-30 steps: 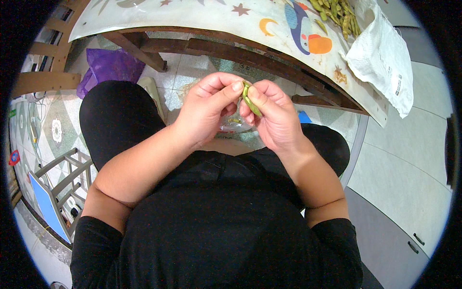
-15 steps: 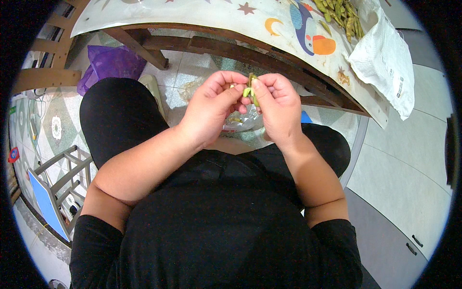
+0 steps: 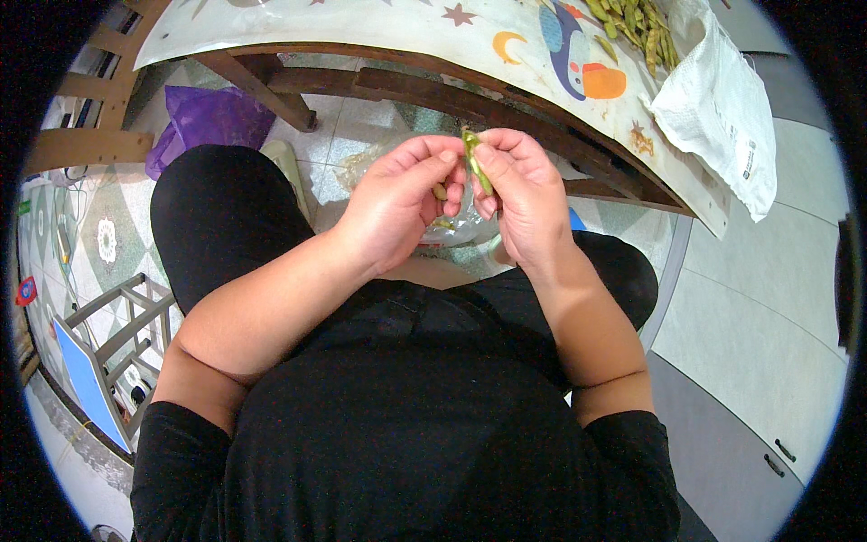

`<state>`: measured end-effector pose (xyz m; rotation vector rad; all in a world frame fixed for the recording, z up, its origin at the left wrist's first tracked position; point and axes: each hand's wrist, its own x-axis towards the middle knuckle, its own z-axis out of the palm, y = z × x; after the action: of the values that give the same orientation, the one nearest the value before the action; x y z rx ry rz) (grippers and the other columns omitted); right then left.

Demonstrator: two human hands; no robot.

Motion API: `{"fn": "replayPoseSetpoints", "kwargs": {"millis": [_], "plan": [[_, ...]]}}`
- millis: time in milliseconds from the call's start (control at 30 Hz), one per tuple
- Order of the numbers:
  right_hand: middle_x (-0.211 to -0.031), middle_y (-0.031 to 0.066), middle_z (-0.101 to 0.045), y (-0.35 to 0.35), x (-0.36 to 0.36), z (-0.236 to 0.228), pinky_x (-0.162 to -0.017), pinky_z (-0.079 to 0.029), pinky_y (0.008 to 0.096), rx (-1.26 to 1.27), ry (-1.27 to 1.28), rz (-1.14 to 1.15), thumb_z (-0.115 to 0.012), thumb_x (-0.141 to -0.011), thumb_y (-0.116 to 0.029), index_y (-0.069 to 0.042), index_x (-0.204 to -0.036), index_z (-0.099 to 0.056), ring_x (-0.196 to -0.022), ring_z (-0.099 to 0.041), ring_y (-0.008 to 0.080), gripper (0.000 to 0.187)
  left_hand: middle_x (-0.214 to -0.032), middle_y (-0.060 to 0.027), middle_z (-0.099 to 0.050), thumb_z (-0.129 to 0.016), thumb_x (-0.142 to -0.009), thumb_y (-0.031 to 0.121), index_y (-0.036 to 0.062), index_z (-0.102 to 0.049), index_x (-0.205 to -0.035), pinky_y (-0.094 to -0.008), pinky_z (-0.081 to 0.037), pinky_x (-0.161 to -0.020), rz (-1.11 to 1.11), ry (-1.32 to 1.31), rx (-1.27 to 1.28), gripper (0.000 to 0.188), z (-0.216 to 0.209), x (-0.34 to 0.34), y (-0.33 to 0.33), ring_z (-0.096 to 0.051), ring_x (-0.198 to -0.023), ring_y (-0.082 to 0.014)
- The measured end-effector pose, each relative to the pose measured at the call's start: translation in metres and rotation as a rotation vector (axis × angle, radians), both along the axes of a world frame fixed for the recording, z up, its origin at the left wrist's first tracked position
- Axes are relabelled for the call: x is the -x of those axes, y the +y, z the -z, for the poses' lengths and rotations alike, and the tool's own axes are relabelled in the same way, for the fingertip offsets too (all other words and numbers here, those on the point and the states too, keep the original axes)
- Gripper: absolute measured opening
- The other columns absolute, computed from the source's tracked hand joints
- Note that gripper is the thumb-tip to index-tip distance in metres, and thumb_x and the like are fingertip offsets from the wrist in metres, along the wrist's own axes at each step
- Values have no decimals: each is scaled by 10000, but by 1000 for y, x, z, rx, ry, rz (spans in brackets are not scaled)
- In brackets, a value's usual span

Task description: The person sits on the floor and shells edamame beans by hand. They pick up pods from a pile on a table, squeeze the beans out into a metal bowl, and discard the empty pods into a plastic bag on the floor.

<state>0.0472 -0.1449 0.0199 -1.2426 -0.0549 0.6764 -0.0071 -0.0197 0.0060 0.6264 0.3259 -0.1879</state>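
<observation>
Green pod (image 3: 473, 163) sits btwn both hands, over the lap, near side of table edge (image 3: 578, 135). Long axis roughly upright, tip pointing far. Right hand (image 3: 519, 194) pinches it w/ thumb + fingers; left hand (image 3: 397, 199) closed at its lower left, a small bean-like bit at the fingertips. Both equally close.

Both bare forearms rise from the lower edge and converge over the lap. Left hand (image 3: 397, 203): fingers curled inward, thumb and fingertips pinched together. Right hand (image 3: 519, 190): fingers bent, thumb pressed toward the forefinger. The two hands meet at the fingertips, knuckles facing outward.
</observation>
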Motion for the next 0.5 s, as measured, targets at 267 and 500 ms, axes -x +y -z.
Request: {"fn": "replayPoseSetpoints", "kwargs": {"millis": [267, 500], "plan": [[-633, 26, -540, -1, -2, -10, -398, -359, 171, 73, 177, -85, -575, -783, -155, -46, -845, -480, -468, -458, 60, 158, -657, -2, -519, -555, -794, 160, 81, -503, -794, -194, -346, -480, 27, 3, -96, 95, -1, -1, 7, -430, -540, -76], [-653, 43, -569, -6, -6, -12, -423, -364, 167, 83, 137, -202, -592, -770, -155, -40, -778, -511, -490, -474, 57, 141, -649, -13, -521, -561, -781, 118, 68, -506, -751, -195, -345, -501, -30, -15, -77, 80, 0, 4, 7, -438, -552, -84]]}}
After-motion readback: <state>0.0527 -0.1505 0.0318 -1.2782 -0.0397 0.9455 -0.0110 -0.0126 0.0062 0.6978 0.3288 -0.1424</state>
